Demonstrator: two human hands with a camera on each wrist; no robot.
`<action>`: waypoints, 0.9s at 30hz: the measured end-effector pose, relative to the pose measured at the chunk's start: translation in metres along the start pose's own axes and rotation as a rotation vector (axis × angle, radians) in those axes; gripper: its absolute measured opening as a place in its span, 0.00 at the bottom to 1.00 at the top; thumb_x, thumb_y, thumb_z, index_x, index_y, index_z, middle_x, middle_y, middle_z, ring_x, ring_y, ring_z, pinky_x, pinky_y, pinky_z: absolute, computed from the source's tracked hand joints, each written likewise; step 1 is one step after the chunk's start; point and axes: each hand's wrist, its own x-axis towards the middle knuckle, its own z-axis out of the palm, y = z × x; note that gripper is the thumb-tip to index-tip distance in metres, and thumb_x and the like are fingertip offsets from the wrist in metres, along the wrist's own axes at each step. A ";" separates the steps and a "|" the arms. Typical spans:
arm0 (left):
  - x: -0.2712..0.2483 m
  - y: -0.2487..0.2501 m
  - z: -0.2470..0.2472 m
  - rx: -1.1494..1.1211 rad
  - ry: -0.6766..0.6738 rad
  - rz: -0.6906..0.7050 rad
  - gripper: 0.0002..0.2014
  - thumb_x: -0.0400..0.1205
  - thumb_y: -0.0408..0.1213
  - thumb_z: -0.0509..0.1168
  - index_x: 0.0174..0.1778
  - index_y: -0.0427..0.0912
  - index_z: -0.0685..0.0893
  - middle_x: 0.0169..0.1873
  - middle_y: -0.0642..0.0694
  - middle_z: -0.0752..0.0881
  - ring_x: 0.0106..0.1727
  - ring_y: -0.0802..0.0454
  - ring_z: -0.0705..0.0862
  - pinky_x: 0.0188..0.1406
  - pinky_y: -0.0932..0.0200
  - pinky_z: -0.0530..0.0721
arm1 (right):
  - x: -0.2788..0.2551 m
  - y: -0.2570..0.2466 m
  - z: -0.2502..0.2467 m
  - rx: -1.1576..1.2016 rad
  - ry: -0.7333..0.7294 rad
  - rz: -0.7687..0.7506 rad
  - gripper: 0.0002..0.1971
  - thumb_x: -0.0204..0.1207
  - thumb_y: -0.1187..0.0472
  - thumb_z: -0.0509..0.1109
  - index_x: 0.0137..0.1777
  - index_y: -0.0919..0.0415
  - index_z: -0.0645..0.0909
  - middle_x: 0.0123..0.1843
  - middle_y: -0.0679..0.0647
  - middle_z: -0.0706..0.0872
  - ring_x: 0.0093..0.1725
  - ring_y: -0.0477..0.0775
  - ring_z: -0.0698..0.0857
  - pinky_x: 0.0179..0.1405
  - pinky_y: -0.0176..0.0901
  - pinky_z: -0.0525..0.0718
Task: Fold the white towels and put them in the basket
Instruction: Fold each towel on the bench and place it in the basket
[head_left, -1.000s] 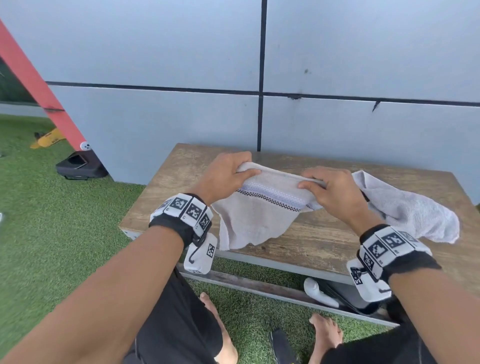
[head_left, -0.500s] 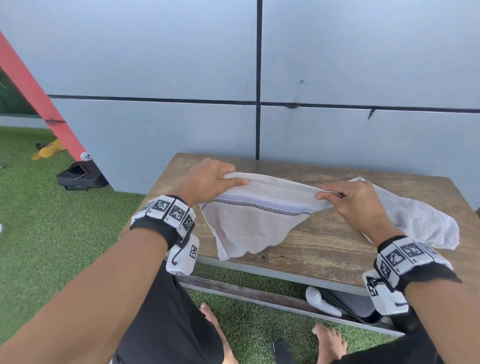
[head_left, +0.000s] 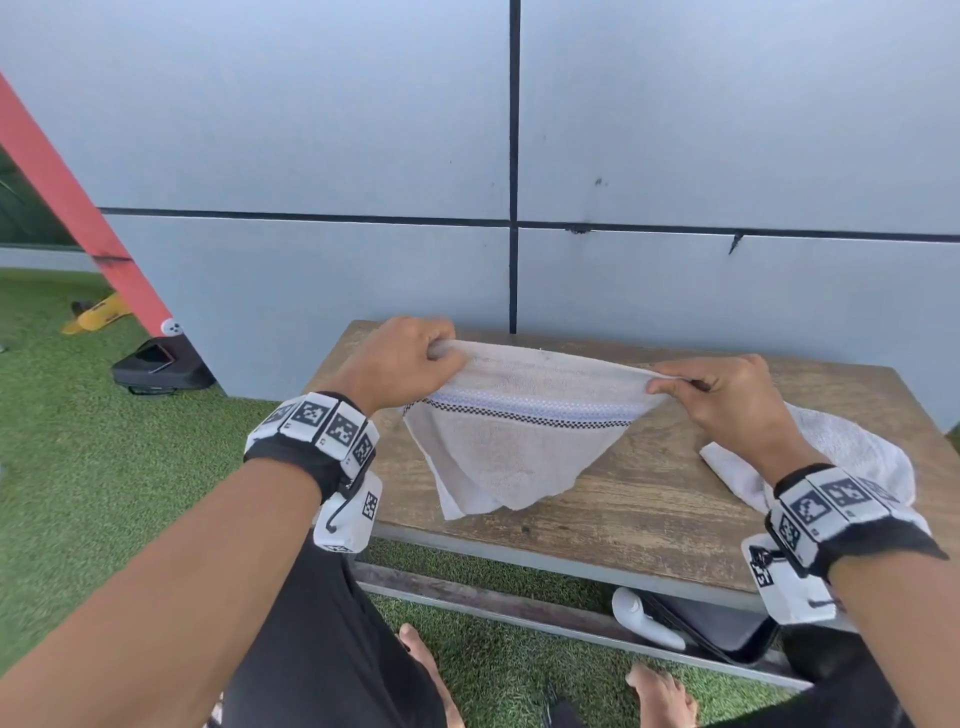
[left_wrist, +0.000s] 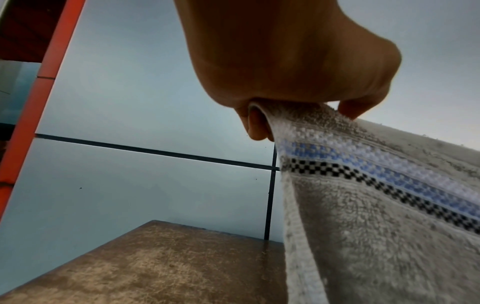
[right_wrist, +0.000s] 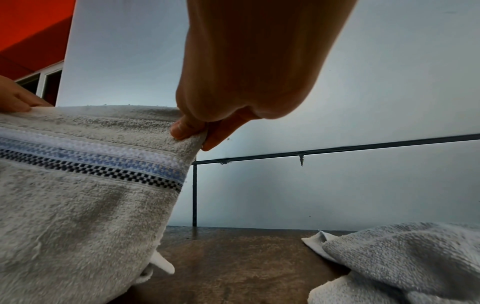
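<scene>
White terry towel with a blue-and-black checked stripe (head_left: 519, 436) hangs above the worn wooden desk (head_left: 649, 499), its top corners pinched by the left hand (head_left: 400, 364) at 9 o'clock and the right hand (head_left: 727, 400) at 3 o'clock.

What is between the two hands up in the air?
In the head view, the white terry towel with blue and black checkered stripes stretches taut between the left hand and the right hand, each pinching a top corner.

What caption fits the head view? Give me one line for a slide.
Both hands, left hand and right hand, stretch a striped white towel above the wooden table; a second towel waits.
</scene>
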 end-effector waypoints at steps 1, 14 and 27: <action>0.000 0.000 0.001 0.042 0.007 0.007 0.15 0.75 0.52 0.56 0.32 0.43 0.69 0.23 0.50 0.72 0.26 0.48 0.71 0.28 0.49 0.74 | -0.001 0.000 -0.001 -0.004 0.002 0.001 0.04 0.71 0.63 0.81 0.45 0.59 0.94 0.35 0.46 0.93 0.23 0.39 0.79 0.29 0.20 0.72; 0.003 -0.002 -0.020 0.201 0.297 0.146 0.14 0.89 0.49 0.60 0.55 0.40 0.77 0.28 0.53 0.76 0.29 0.44 0.75 0.30 0.49 0.77 | 0.025 -0.002 -0.021 -0.053 0.213 -0.078 0.06 0.79 0.69 0.74 0.51 0.64 0.92 0.48 0.52 0.93 0.41 0.19 0.82 0.50 0.16 0.75; -0.051 -0.040 0.083 -0.243 -0.455 -0.247 0.11 0.79 0.52 0.73 0.35 0.52 0.90 0.40 0.53 0.90 0.40 0.57 0.86 0.44 0.60 0.83 | -0.025 0.024 0.037 -0.062 -0.727 0.445 0.12 0.80 0.61 0.74 0.35 0.46 0.86 0.37 0.41 0.88 0.43 0.44 0.85 0.39 0.32 0.74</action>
